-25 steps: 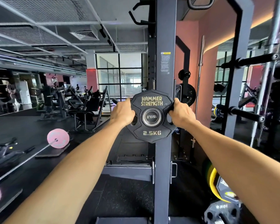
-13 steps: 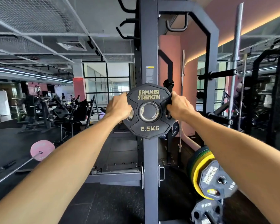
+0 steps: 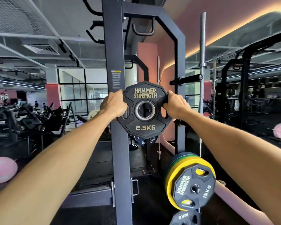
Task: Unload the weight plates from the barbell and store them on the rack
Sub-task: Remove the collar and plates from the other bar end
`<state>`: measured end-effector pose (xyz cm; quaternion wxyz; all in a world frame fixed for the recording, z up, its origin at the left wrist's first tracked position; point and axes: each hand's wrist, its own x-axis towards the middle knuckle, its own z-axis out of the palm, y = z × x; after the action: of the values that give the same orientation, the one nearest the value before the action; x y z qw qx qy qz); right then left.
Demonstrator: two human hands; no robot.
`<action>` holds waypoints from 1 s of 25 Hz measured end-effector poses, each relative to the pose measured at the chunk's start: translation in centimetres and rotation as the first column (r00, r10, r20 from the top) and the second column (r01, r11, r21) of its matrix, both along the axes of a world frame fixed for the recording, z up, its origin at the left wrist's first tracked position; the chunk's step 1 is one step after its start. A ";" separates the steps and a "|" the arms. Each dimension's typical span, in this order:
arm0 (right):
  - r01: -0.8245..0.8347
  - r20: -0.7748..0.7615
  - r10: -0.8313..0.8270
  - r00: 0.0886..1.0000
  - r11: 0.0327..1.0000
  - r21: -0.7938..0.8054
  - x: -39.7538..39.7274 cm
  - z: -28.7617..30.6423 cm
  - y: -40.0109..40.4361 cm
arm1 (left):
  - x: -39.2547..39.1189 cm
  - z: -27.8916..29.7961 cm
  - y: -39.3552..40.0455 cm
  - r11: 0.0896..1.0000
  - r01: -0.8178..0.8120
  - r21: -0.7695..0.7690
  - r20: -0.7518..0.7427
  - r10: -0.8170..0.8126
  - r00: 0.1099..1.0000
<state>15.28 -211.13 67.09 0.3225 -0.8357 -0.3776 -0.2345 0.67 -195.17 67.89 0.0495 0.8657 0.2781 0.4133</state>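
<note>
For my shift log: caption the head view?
Both hands, left and right, grip black twelve-sided 2.5 kg rubber plate before dark steel rack upright.

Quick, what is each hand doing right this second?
Left hand: closed, gripping the left edge of the 2.5 kg weight plate.
Right hand: closed, gripping the same plate's right edge.

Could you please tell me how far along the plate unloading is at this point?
Done: several plates hang low on the rack. In hand: left hand and right hand grip a 2.5 kg plate beside the upright. Left: sliding it onto a peg.
</note>
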 end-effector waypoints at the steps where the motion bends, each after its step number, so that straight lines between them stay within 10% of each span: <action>1: 0.005 0.002 -0.005 1.000 1.000 -0.002 1.6 -0.1 -0.2 | 1.6 0.0 -0.1 1.000 0.014 0.002 0.004 -0.014 1.000; 25: -0.077 0.053 0.078 0.996 0.997 -0.024 39.0 1.1 -6.9 | 37.1 0.7 -6.8 0.998 0.050 0.035 -0.010 -0.049 0.999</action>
<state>54.24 -218.01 68.23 0.3121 -0.8172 -0.4209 -0.2401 37.78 -201.93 68.57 0.0434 0.8748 0.2495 0.4129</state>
